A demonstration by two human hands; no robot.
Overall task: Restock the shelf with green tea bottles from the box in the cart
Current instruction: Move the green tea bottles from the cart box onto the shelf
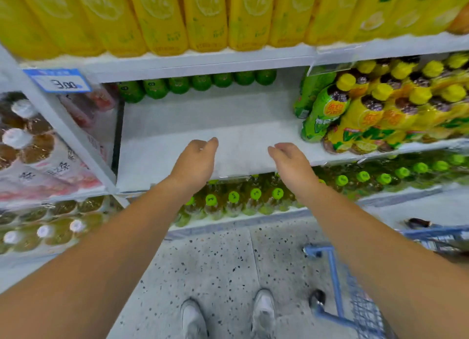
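Left hand (195,161) and right hand (291,163) hover empty, loosely curled, over shelf (177,140). Green tea bottles (200,83) sit beyond them; gap likely awaits restocking.

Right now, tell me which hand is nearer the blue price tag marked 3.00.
Left. The left hand is at the front of the bare shelf, below and right of the price tag; the right hand is farther right still, toward the yellow-capped bottles.
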